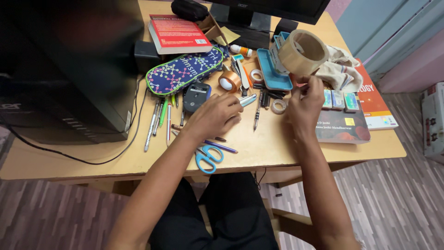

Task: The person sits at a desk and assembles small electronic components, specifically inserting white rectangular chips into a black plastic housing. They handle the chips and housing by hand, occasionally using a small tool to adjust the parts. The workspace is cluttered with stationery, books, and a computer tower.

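From the head view, your right hand (305,99) is raised over the right part of the worktop (69,159), its fingers pinched on the lower rim of a big tape roll (303,52). The roll is tan and see-through, held up on edge with its open core towards you, in the air above a blue tray (273,69) and just left of a crumpled cloth (342,69).

Your left hand (217,115) lies palm down near the middle of the worktop, fingers curled loosely together over a grey pen (248,100) that pokes out past the fingertips. Whether the hand actually grips the pen, I cannot tell. A dark mouse (196,96) sits just beyond your knuckles, and a brown tape roll (229,81) stands a little further back.

To the left of that hand, several pens (159,118) lie side by side, below a patterned pencil case (185,69). Blue scissors (208,157) rest near the front edge, under your left wrist. A small clear tape ring (279,106) lies between your two hands.

A red book (178,33) lies at the back. Another book (344,127) lies beside your right wrist, with three small packs (340,99) in a row on it.
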